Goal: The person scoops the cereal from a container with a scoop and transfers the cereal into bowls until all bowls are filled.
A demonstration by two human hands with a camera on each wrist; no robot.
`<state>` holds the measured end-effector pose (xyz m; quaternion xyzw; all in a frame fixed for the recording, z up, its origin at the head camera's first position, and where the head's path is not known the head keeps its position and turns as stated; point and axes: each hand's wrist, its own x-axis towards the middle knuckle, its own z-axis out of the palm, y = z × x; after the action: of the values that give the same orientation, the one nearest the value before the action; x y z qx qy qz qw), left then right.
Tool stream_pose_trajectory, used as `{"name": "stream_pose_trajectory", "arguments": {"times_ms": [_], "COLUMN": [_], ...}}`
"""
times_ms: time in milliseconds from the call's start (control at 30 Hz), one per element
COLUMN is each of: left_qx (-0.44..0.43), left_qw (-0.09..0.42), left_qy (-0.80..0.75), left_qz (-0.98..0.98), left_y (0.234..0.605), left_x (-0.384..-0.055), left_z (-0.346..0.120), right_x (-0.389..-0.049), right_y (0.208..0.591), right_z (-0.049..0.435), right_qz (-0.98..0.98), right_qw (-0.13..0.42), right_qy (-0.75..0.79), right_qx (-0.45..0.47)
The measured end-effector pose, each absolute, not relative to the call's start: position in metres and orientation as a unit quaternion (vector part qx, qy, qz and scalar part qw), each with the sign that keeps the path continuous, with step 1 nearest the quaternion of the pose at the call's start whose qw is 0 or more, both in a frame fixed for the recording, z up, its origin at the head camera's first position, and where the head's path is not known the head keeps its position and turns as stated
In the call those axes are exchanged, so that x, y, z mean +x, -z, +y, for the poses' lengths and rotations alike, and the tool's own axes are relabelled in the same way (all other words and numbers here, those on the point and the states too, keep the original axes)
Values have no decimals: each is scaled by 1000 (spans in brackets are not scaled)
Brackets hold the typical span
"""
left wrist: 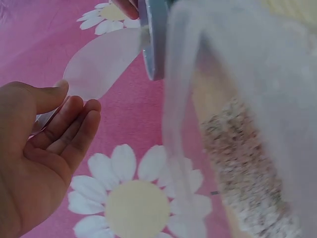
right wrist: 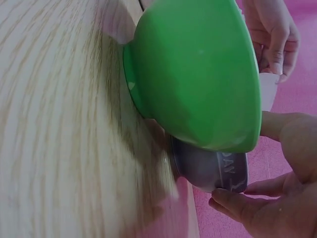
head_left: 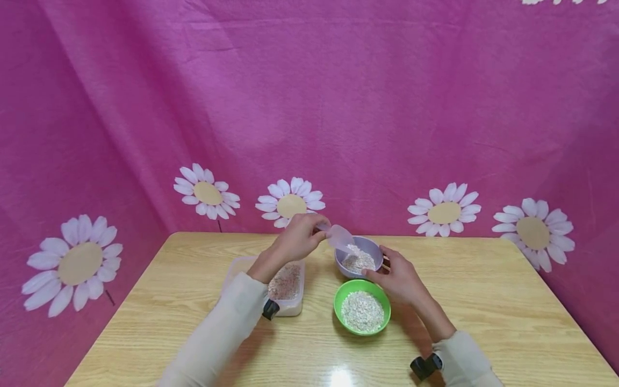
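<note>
My left hand (head_left: 301, 236) pinches the handle of a translucent pink scoop (head_left: 340, 238), its bowl tipped over the rim of a grey-purple bowl (head_left: 340, 263). Pale flakes (head_left: 359, 260) lie in that bowl. With thumb and fingers, my right hand (head_left: 398, 277) grips the purple bowl at its right side; lettering shows on its outer wall in the right wrist view. Just in front of it stands a green bowl (head_left: 337, 309) holding more pale flakes (head_left: 362, 312). The left wrist view shows the scoop (left wrist: 101, 62) beyond the thumb and fingertips of the left hand (left wrist: 49, 144).
A translucent tub (head_left: 301, 293) with pinkish-brown flakes (head_left: 285, 282) stands left of the bowls, partly hidden under the left forearm. All rest on a wooden table (head_left: 483, 301). A pink cloth with daisies (head_left: 367, 107) hangs behind the table's far edge.
</note>
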<state>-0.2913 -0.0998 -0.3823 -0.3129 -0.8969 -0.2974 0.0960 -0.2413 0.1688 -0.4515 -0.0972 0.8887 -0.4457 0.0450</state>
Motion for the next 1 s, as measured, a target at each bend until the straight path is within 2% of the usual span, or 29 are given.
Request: {"name": "stream_pose_trajectory", "arguments": {"times_ms": [300, 633, 1000], "left_qx": [-325, -313, -248], "left_qw": [105, 106, 108], "left_qy": [298, 321, 408], "left_qz": [-892, -888, -872], "left_y": [367, 371, 385], "left_x": [-288, -280, -259], "left_z": [-99, -106, -138], "right_x": [-243, -244, -237], "right_y": [452, 454, 440], "right_z": [168, 168, 167], "right_qz": [891, 890, 907], "right_qw": [45, 39, -8], "right_qy": [442, 443, 409], "right_qx": [-98, -102, -98]}}
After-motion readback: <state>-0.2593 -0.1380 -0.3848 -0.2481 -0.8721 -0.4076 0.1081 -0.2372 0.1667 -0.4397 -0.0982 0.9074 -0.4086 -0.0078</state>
